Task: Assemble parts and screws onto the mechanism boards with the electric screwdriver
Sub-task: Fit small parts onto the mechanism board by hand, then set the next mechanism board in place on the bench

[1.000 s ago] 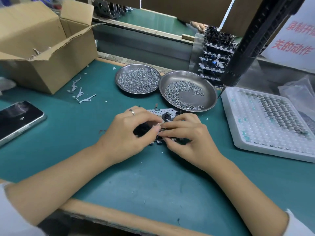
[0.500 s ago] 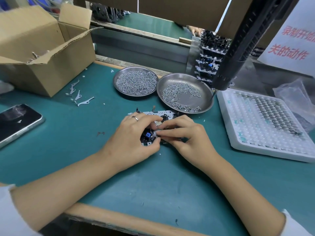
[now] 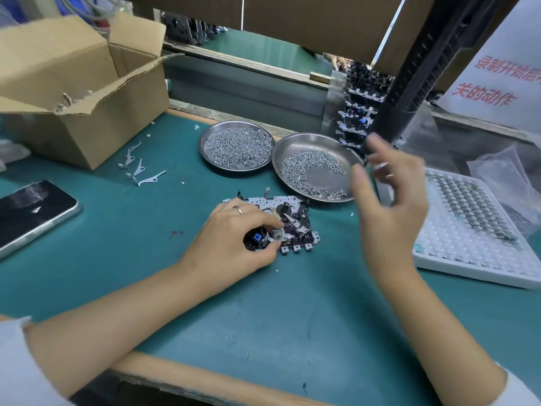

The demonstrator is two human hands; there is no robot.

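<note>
A metal mechanism board (image 3: 295,227) with black and silver parts lies flat on the green mat. My left hand (image 3: 234,238) rests on its left end, fingers pinching it near a blue part. My right hand (image 3: 389,197) is raised and blurred above the mat, fingers spread, just below the lower end of the black electric screwdriver (image 3: 409,83), which hangs from the upper right. Two steel dishes hold screws: a full one (image 3: 237,148) and a half-full one (image 3: 314,167).
An open cardboard box (image 3: 79,92) stands at the back left, loose metal levers (image 3: 140,168) in front of it. A phone (image 3: 32,212) lies at the left edge. A white tray (image 3: 474,230) of small parts sits right; stacked mechanism boards (image 3: 360,112) stand behind the dishes.
My right hand has left the board and risen to the right toward the screwdriver. My left hand stays on the board, whose right half is now uncovered.
</note>
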